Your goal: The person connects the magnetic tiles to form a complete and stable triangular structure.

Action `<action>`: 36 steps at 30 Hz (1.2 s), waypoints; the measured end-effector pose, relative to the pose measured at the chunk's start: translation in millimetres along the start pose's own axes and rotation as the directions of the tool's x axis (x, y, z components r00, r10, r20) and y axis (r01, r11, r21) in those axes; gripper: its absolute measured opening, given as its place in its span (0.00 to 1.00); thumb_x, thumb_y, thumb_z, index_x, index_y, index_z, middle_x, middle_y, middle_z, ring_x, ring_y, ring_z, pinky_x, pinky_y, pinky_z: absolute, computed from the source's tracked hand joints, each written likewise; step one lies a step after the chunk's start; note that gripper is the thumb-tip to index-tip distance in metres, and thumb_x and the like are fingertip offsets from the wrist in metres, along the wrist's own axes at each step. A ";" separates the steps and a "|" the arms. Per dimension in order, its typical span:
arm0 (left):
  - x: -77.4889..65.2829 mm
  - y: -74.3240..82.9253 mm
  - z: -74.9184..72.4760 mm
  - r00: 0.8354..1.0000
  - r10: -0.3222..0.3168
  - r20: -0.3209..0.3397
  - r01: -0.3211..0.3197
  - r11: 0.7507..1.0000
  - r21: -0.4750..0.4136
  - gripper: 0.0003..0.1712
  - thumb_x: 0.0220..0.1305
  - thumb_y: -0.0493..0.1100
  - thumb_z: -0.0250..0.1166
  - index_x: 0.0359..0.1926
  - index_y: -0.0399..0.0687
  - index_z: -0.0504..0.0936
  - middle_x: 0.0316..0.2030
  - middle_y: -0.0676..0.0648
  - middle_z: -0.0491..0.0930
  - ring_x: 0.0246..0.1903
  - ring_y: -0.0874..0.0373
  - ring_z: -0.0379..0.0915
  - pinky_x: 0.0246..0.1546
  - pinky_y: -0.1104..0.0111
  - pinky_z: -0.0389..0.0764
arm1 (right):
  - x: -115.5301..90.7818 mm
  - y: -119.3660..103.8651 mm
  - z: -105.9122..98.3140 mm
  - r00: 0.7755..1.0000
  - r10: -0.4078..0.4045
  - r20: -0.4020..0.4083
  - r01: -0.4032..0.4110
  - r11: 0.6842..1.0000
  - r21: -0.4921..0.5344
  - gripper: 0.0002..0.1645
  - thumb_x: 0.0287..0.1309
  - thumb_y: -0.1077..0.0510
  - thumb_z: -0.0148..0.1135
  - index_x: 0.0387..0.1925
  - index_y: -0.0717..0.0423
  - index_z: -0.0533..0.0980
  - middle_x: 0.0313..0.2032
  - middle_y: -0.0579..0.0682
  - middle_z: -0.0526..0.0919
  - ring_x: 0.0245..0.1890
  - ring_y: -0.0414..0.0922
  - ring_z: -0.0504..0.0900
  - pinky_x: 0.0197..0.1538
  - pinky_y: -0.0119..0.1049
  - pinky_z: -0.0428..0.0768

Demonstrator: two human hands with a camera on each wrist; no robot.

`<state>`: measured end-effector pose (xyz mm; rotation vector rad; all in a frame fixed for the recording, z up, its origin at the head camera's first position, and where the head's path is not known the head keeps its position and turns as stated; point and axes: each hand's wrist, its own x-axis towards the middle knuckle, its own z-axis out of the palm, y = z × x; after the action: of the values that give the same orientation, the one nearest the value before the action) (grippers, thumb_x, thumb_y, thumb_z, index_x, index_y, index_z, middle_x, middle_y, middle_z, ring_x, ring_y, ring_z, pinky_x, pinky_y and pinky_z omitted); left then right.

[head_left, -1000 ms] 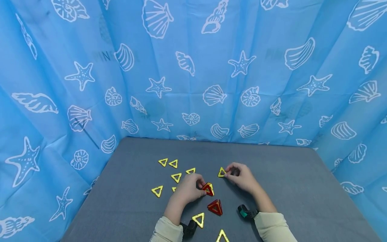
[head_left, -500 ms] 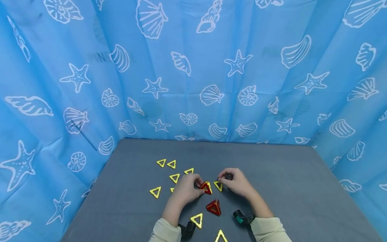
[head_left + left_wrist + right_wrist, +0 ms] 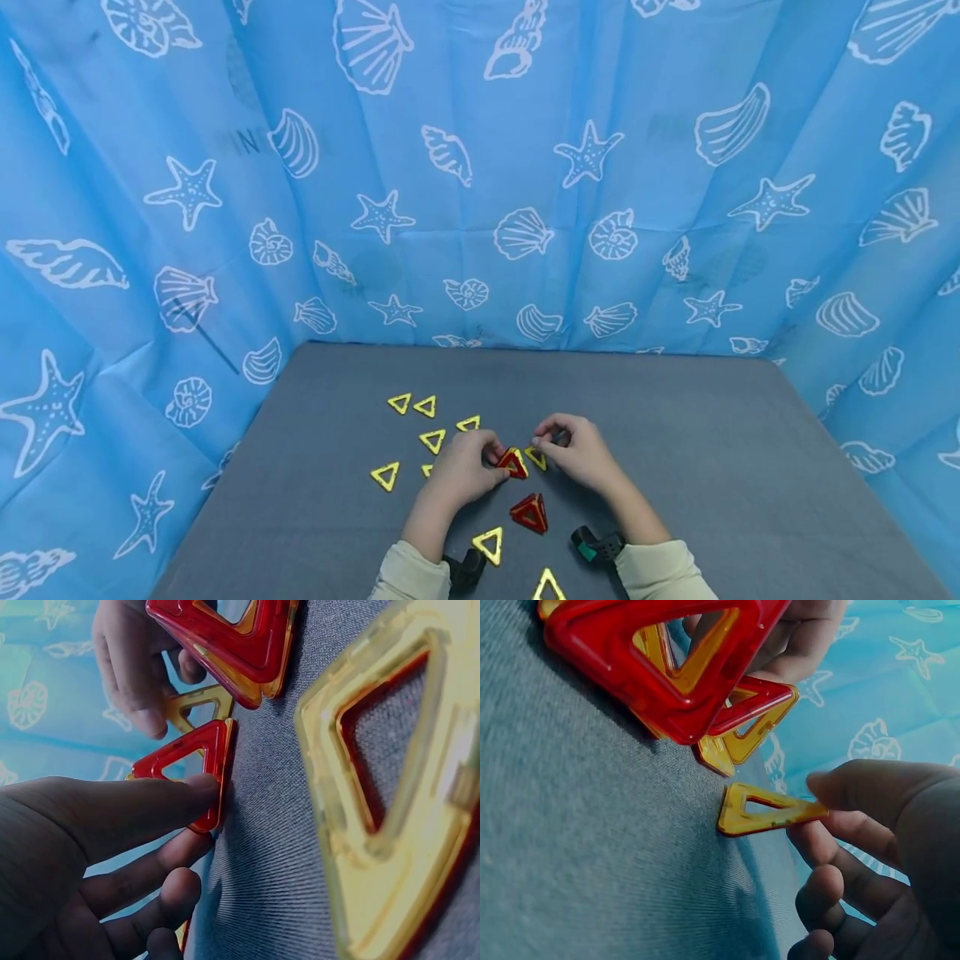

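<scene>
My left hand (image 3: 468,468) pinches a small pyramid of red and yellow magnetic tiles (image 3: 513,463) by its red face, thumb in front. In the left wrist view the thumb lies on that red tile (image 3: 217,750). Just right of the pyramid, my right hand (image 3: 579,450) pinches a yellow triangular magnetic tile (image 3: 769,810) by one corner between thumb and index finger. This tile stands on edge, with a small gap to the pyramid in the right wrist view. Nearer the body, a second red and yellow pyramid (image 3: 530,513) sits on the table by itself.
Several yellow triangle tiles lie flat on the grey table (image 3: 675,433) to the left, among them one tile (image 3: 386,476) at the far left. Two more yellow tiles, a nearer one (image 3: 489,546) and one at the bottom edge (image 3: 549,587), lie in front. A blue shell-print curtain (image 3: 480,167) hangs behind.
My right hand has brought the yellow triangle tile left and nearer, close beside the held pyramid. The left hand keeps its grip in place. The head view has shifted slightly.
</scene>
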<state>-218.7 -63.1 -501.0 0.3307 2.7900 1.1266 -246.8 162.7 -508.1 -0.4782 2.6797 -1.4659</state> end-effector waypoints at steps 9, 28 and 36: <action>1.1 -0.5 2.2 1.000 -0.002 -0.003 0.002 1.000 -0.002 0.10 0.61 0.43 0.80 0.37 0.53 0.85 0.33 0.53 0.82 0.30 0.62 0.74 0.35 0.62 0.76 | -1.8 0.5 -1.8 0.997 -0.035 0.072 0.033 0.999 0.030 0.09 0.71 0.56 0.69 0.42 0.59 0.84 0.32 0.52 0.86 0.24 0.36 0.77 0.28 0.32 0.77; 1.7 2.4 1.1 1.000 -0.007 0.018 0.008 1.000 -0.008 0.06 0.64 0.43 0.78 0.37 0.55 0.87 0.33 0.55 0.82 0.31 0.62 0.75 0.37 0.61 0.76 | -1.4 5.1 -1.7 0.953 -0.121 0.278 0.082 0.985 0.149 0.11 0.72 0.61 0.66 0.51 0.61 0.83 0.38 0.57 0.86 0.29 0.39 0.81 0.31 0.35 0.83; 1.3 1.5 0.5 1.000 0.006 0.019 -0.006 1.000 -0.014 0.04 0.64 0.42 0.78 0.40 0.53 0.92 0.34 0.57 0.86 0.37 0.61 0.81 0.42 0.58 0.81 | -1.0 5.4 -1.4 0.945 -0.121 0.305 0.075 0.984 0.159 0.12 0.74 0.60 0.64 0.53 0.60 0.84 0.38 0.56 0.86 0.28 0.38 0.81 0.31 0.35 0.83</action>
<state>-219.6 -61.4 -500.4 0.3467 2.7647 1.1379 -247.5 166.8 -511.9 -0.7714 2.3158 -1.4541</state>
